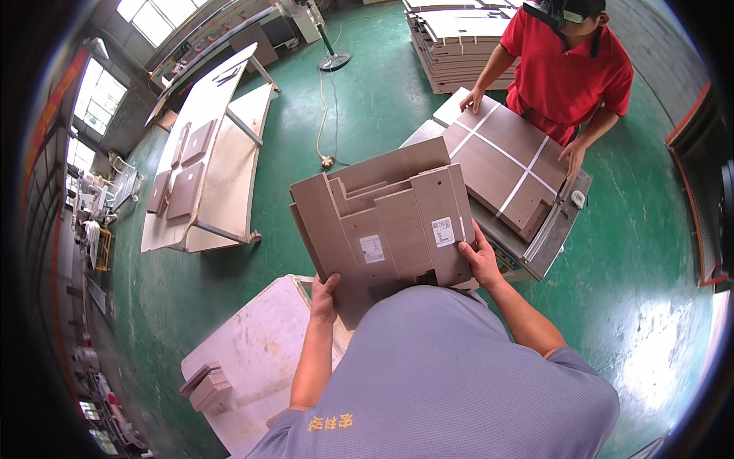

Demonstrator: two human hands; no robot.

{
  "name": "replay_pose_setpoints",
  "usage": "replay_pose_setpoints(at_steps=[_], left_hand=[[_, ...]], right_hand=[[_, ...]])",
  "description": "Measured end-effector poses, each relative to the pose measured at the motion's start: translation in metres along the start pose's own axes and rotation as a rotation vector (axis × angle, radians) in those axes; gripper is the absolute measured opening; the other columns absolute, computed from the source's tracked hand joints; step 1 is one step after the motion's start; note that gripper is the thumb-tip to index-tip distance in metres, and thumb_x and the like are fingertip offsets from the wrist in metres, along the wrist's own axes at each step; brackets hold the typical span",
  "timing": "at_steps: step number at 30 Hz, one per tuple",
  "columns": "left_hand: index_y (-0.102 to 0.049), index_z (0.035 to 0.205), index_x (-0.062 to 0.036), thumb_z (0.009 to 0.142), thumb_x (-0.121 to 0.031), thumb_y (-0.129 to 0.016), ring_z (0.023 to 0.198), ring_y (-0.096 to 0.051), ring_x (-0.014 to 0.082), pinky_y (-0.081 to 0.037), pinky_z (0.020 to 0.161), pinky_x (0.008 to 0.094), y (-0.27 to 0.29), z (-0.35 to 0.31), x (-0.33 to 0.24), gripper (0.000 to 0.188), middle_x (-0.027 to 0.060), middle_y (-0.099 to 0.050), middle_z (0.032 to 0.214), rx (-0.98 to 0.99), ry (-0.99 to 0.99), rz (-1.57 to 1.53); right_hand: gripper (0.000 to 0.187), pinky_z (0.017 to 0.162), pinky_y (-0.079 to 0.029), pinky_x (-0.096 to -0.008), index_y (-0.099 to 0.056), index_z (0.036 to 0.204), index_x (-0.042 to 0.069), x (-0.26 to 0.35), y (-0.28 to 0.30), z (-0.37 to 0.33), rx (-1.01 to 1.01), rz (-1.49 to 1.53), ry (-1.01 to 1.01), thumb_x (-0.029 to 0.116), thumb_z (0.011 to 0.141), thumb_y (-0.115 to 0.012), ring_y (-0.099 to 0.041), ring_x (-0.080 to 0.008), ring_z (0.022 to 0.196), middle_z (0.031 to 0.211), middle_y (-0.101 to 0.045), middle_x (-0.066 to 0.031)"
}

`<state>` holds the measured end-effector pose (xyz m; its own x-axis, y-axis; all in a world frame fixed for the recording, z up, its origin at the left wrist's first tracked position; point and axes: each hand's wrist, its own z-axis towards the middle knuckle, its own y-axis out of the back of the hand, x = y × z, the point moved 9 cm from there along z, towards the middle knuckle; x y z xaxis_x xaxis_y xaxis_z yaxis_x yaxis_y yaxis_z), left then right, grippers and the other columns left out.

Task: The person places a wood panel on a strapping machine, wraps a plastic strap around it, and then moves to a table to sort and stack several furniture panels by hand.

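centre: grey shirt (pixel 451 359) hides lower edge of brown boards (pixel 344 222) | print on white labels (pixel 443 232) too small for us | top right: co-worker's head (pixel 582 14) cropped | left rim: clutter (pixel 93 239) we can't identify

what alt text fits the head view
A person's left hand and right hand hold a stack of flat brown wood-look panels with white labels. Beyond, a co-worker in a red shirt touches a brown panel bundle bound with white straps.

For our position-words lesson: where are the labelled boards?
In the head view, the labelled boards are central, held between left hand and right hand, left of the strapped boards.
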<state>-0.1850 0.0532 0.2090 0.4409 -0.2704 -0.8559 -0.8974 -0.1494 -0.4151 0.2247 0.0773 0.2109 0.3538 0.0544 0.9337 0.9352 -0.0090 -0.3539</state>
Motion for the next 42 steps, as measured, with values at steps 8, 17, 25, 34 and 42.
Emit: replay_pose_setpoints(at_steps=[8,17,25,34,42], left_hand=[[-0.058,0.133,-0.0031,0.084,-0.022,-0.087,0.114,-0.065,0.0223,-0.053,0.101,0.0374,-0.004,-0.002,0.001,0.060,0.0061,-0.067,0.124,-0.038,-0.011,-0.021],[-0.059,0.132,-0.0041,0.083,-0.022,-0.087,0.113,-0.066,0.0228,-0.054,0.100,0.0373,-0.001,-0.002,0.005,0.059,0.0057,-0.068,0.122,-0.053,0.002,-0.024],[-0.059,0.133,-0.0046,0.083,-0.024,-0.088,0.113,-0.065,0.0227,-0.054,0.100,0.0374,0.004,-0.001,0.008,0.062,0.0055,-0.068,0.122,-0.071,0.010,-0.017],[-0.058,0.135,-0.0039,0.083,-0.024,-0.088,0.114,-0.065,0.0230,-0.052,0.102,0.0378,0.008,0.000,0.010,0.063,0.0058,-0.067,0.124,-0.060,0.012,-0.020],[-0.056,0.137,-0.0034,0.087,-0.021,-0.084,0.117,-0.063,0.0256,-0.051,0.104,0.0395,0.015,0.002,0.016,0.060,0.0078,-0.066,0.127,-0.081,0.029,-0.051]], right_hand=[[0.083,0.118,-0.034,-0.0366,-0.027,0.164,0.008,-0.001,0.002,0.003,0.009,0.017,0.018,0.024,0.098,-0.073,-0.043,-0.0201,0.142,0.157,-0.046,-0.0095],[0.083,0.118,-0.034,-0.0356,-0.026,0.165,0.008,0.004,-0.004,0.006,0.023,0.036,0.015,0.024,0.098,-0.073,-0.043,-0.0194,0.141,0.156,-0.046,-0.0089],[0.081,0.118,-0.034,-0.0351,-0.027,0.165,0.009,0.002,-0.002,0.007,0.023,0.004,0.007,0.023,0.099,-0.072,-0.043,-0.0193,0.141,0.156,-0.046,-0.0086],[0.082,0.118,-0.034,-0.0349,-0.028,0.164,0.009,-0.001,-0.004,0.009,0.030,0.006,0.014,0.026,0.098,-0.073,-0.044,-0.0191,0.140,0.156,-0.047,-0.0081],[0.081,0.116,-0.036,-0.0344,-0.030,0.165,0.013,0.001,-0.005,0.010,0.034,-0.025,0.004,0.025,0.098,-0.073,-0.046,-0.0188,0.138,0.153,-0.050,-0.0086]])
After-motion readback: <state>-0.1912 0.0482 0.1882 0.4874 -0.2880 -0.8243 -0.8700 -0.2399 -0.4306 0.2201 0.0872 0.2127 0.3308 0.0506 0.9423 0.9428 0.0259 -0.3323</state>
